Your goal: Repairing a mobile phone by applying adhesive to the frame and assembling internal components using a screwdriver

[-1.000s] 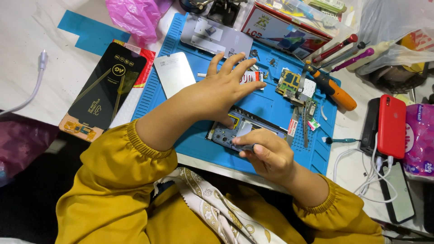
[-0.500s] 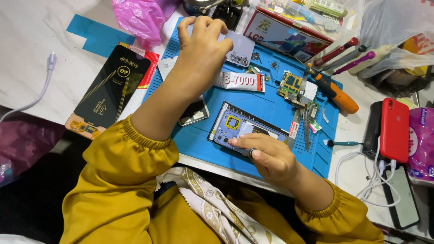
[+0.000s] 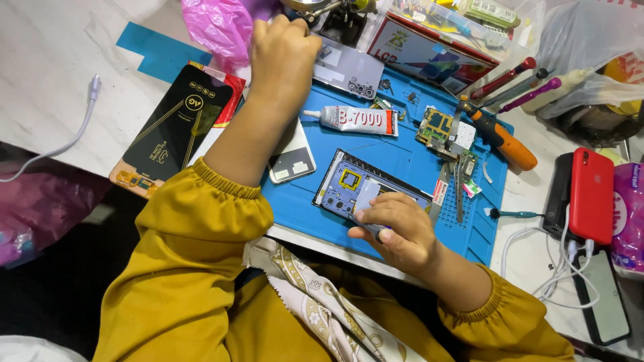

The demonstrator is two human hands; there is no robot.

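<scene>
Phone frame (image 3: 359, 186), opened and blue inside, lay flat on the blue mat (image 3: 402, 151) at the counter's (image 3: 54, 80) near edge, its long axis running left to right and tilted slightly down toward the right. The right hand (image 3: 396, 231) rested on the frame's near right end, its grip narrow, fingers pinched on a small dark tool whose tip I could not make out. The left hand (image 3: 282, 47) reached to the mat's far left corner, fingers curled over something beside a silver back cover (image 3: 349, 70); whether that grip held anything could not be told. One glue tube (image 3: 352, 119) lay between the hands, nozzle pointing left. One circuit board (image 3: 439, 129) sat to its right, next to one orange-handled screwdriver (image 3: 506, 139). A second phone part (image 3: 293, 157) lay face up beside the left forearm. A clear plastic box (image 3: 463, 20) at the far edge held small items too blurred to count. One red phone (image 3: 592, 194) lay on the counter at the right, well apart from the frame, and a pink bag (image 3: 218, 27) sat near the left hand.
</scene>
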